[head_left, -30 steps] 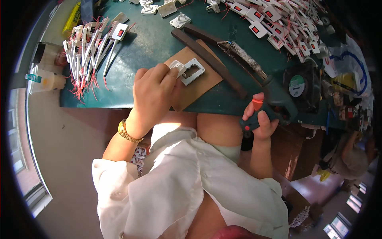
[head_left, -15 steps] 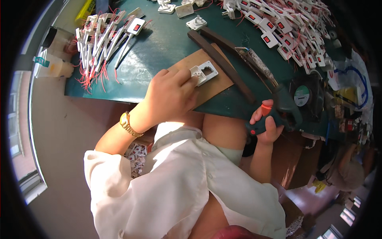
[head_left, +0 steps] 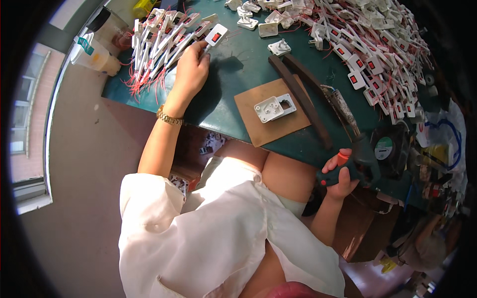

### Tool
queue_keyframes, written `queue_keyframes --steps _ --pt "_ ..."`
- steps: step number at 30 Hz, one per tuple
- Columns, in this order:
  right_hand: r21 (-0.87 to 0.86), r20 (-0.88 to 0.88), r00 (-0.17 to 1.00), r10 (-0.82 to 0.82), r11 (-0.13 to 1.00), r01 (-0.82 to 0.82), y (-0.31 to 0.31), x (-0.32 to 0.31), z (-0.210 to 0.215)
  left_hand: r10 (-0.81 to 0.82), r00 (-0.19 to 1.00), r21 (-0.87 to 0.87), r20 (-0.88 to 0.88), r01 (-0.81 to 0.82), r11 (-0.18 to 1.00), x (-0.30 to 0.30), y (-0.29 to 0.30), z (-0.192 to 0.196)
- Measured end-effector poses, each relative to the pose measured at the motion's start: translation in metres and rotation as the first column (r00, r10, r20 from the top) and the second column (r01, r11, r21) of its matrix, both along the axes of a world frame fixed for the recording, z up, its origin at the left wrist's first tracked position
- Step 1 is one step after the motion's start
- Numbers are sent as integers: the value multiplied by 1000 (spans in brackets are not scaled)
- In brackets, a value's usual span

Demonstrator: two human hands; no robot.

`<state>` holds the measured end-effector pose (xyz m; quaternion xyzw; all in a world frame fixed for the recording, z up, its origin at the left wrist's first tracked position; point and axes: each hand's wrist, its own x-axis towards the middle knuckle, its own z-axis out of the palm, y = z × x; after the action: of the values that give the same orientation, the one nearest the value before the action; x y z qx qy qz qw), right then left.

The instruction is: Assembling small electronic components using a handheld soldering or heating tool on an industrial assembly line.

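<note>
My left hand [head_left: 193, 69] reaches to the bundle at the far left, its fingertips closed round the stem of a white stick-like piece with a red rocker switch [head_left: 216, 36]. My right hand [head_left: 340, 181] is wrapped round the handle of a dark green soldering gun [head_left: 366, 158] with an orange trigger; its metal front [head_left: 344, 107] points up and left. A white plastic housing [head_left: 270, 109] with a rectangular cut-out lies on a brown board [head_left: 250, 126] between my hands, touched by neither.
Two dark bars [head_left: 303, 102] lie slanted beside and partly over the board. A heap of white switch pieces [head_left: 382, 64] covers the far right. Loose white plug parts [head_left: 279, 47] lie at the back. Plastic cups [head_left: 97, 54] stand at the left edge; a solder spool [head_left: 383, 148] sits right.
My left hand has left the white housing on the board and moved left to the switch pieces. My right hand still holds the soldering gun. The whole view has shifted a little.
</note>
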<state>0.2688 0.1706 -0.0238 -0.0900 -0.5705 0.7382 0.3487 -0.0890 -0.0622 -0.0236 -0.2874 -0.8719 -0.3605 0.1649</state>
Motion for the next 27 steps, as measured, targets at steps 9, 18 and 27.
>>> queue_keyframes --steps 9,18,27 --pt "16 5 999 34 999 -34 2 2 -3 -506 404 313 762 455 834 53 -27 38" --pt "8 8 1000 -17 1000 17 -1 2 -2 -455 873 -293 177 488 822 66 -26 47" --pt "22 -1 1000 17 1000 -17 2 1 -4 -518 853 54 59 515 855 78 11 47"
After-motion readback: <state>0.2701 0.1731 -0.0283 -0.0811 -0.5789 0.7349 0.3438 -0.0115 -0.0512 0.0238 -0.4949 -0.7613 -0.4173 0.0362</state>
